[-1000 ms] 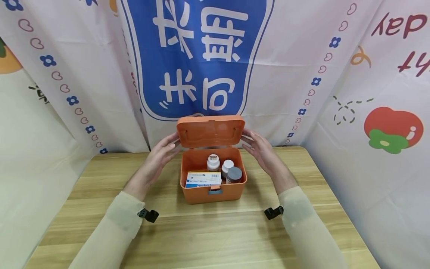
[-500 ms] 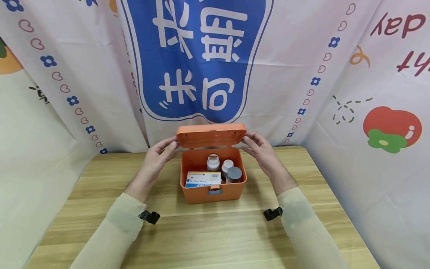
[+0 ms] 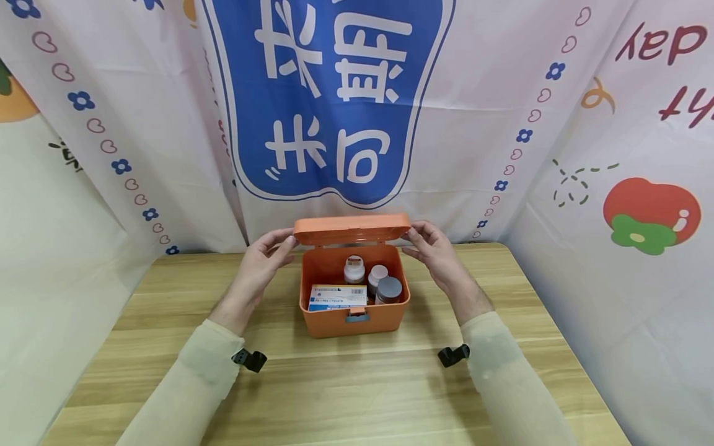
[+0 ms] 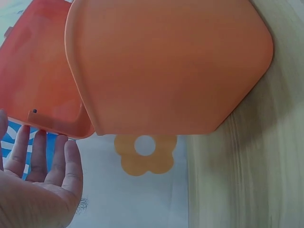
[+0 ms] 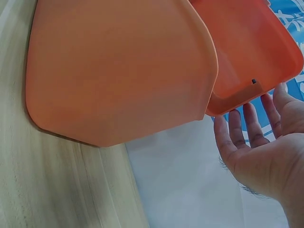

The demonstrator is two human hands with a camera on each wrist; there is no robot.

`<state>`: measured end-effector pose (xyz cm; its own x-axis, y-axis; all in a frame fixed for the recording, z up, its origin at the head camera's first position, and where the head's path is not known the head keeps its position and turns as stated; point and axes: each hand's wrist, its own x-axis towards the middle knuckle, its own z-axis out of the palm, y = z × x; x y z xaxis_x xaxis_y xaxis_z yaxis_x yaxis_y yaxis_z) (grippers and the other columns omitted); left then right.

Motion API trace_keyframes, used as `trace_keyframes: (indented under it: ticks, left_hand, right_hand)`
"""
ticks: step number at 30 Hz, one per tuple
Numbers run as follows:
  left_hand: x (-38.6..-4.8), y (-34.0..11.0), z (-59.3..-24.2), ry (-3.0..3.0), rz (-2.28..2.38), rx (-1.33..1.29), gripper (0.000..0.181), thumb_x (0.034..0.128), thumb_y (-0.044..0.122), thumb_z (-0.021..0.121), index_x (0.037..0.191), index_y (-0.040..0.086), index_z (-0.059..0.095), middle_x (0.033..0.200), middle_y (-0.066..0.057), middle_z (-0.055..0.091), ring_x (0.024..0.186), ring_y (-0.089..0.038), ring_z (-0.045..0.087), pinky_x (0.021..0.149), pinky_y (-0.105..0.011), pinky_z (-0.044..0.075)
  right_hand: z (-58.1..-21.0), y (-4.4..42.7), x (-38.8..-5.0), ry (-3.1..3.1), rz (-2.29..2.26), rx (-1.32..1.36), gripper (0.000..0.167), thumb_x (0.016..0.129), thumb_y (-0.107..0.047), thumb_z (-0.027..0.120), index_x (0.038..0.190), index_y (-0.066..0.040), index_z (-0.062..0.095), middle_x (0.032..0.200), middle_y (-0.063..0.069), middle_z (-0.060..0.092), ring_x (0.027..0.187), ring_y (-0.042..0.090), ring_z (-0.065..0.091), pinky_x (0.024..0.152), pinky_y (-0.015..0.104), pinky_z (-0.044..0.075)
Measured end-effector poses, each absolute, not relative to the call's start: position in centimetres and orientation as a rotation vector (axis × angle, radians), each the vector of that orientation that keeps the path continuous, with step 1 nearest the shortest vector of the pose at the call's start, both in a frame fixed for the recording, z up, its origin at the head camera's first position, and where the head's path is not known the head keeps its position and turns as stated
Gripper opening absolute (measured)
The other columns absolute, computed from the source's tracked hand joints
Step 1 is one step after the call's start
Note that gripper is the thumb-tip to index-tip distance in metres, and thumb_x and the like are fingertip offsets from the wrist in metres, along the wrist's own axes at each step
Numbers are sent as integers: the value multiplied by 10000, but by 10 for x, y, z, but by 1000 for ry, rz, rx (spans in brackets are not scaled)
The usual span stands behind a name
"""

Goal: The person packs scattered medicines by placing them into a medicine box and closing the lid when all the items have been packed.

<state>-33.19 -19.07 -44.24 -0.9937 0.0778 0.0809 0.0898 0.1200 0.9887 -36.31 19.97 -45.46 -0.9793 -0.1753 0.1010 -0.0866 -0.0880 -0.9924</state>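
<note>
An orange plastic box (image 3: 351, 323) stands on the table, its hinged lid (image 3: 352, 229) raised and tilted forward over the back. Inside are a white bottle (image 3: 354, 270), a smaller white-capped bottle (image 3: 379, 275), a grey-lidded jar (image 3: 388, 290) and a white-and-blue medicine carton (image 3: 337, 296). My left hand (image 3: 259, 263) touches the lid's left side with thumb and fingertips. On the opposite side, my right hand (image 3: 437, 257) does the same. Both wrist views show fairly straight fingers against the lid's edge, beside the box wall (image 4: 166, 71).
The wooden table (image 3: 357, 390) runs up to a printed cloth (image 3: 457, 155) hanging behind the box. More printed cloth flanks the table on the left and right. A grey-blue latch (image 3: 357, 318) sits on the box's front.
The lid has swung forward and down from nearly upright. Both hands moved with it, their thumbs coming to the lid's front corners. The box and its contents stay put.
</note>
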Motion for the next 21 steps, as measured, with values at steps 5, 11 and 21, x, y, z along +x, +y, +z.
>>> trace_keyframes:
  ticks: [5,11,21]
  left_hand:
    - [-331,-190,-444,-2345,-2067,-166,507,1224,286,658,1648,14,603,1650,-185,654,1261,68,701,1039,-136,615]
    - [-331,-191,-447,-2348,-2070,-159,509,1228,314,645,1645,25,607,1534,-3,715,1299,24,691,1055,-145,611]
    - [-330,-191,-447,-2358,-2092,-125,511,1226,328,644,1637,25,609,1531,21,689,1315,12,674,1065,-141,614]
  right_hand:
    - [-456,200,-364,2050,-2262,-310,174,1240,-167,581,1280,-268,717,1264,-142,745,1266,43,743,1209,386,648]
    - [-457,202,-363,2002,-2271,-304,170,1243,-159,572,1298,-254,702,1275,-120,720,1265,62,736,1100,287,677]
    - [-459,209,-363,1951,-2239,-326,182,1236,-171,598,1289,-286,729,1315,-121,705,1275,40,712,1139,298,653]
